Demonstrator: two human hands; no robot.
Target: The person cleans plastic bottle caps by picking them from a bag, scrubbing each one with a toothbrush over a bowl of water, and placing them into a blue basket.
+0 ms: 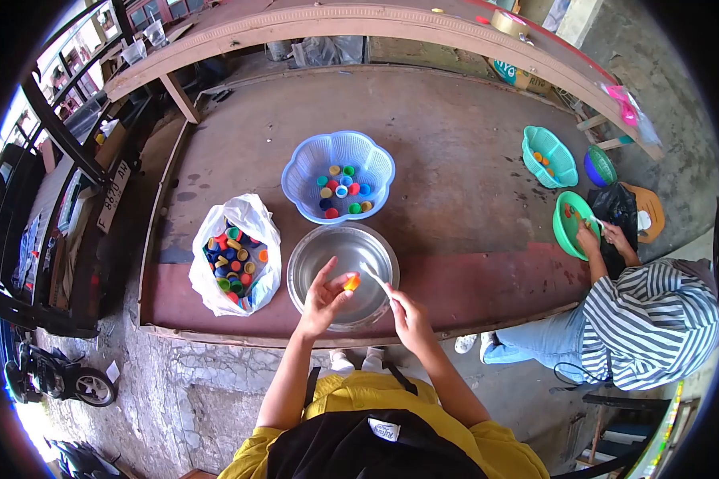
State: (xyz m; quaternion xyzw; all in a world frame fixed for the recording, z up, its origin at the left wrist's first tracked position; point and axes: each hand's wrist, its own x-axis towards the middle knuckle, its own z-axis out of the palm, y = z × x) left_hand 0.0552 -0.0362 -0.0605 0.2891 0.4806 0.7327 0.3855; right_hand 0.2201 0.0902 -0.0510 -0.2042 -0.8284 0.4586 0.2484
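Over a metal basin (298, 275), my left hand (324, 298) pinches a small orange bottle cap (351, 283) between thumb and fingers. My right hand (410, 321) is closed around a slim whitish tool (374, 275), its tip pointing toward the cap; its exact kind is too small to tell. Just behind the basin stands a blue plastic basket (295, 185) with several colored bottle caps (341, 191) inside. To the left, a white plastic bag (201, 267) lies open, filled with many more caps (236, 255).
On the right, a co-worker in a striped top (655, 319) handles things over a green bowl (566, 239). A teal basket (553, 180) holds a few orange caps. A black bag (615, 209) lies beside them. A raised wooden shelf (319, 22) spans the table's far side.
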